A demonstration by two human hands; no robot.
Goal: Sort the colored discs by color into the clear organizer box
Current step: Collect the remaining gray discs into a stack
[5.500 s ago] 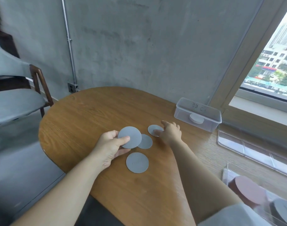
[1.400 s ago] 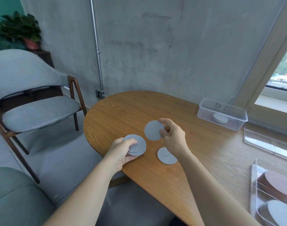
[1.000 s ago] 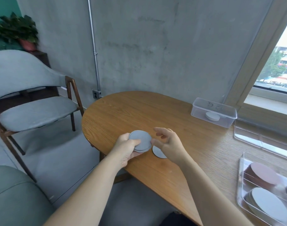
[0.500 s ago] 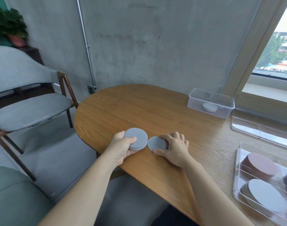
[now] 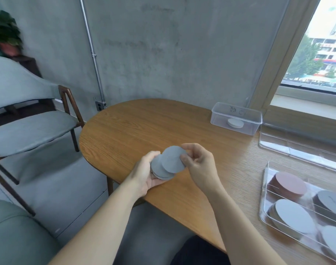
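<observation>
My left hand (image 5: pixel 144 175) holds a small stack of grey discs (image 5: pixel 157 170) above the near edge of the wooden table (image 5: pixel 140 127). My right hand (image 5: pixel 198 165) pinches another grey disc (image 5: pixel 172 159) by its right edge and holds it over that stack, partly overlapping it. The clear organizer box (image 5: pixel 266 190) lies at the right, with a pink stack (image 5: pixel 290 183) and grey stacks (image 5: pixel 295 216) in its compartments. No loose disc shows on the table top.
A small clear tub (image 5: pixel 236 113) with a white disc (image 5: pixel 235 122) stands at the back right. A clear lid (image 5: pixel 300 148) lies beside the window ledge. A grey chair (image 5: pixel 29 129) stands left of the table.
My right hand has lifted the last grey disc off the table and brought it over the stack in my left hand. My left hand has turned palm up.
</observation>
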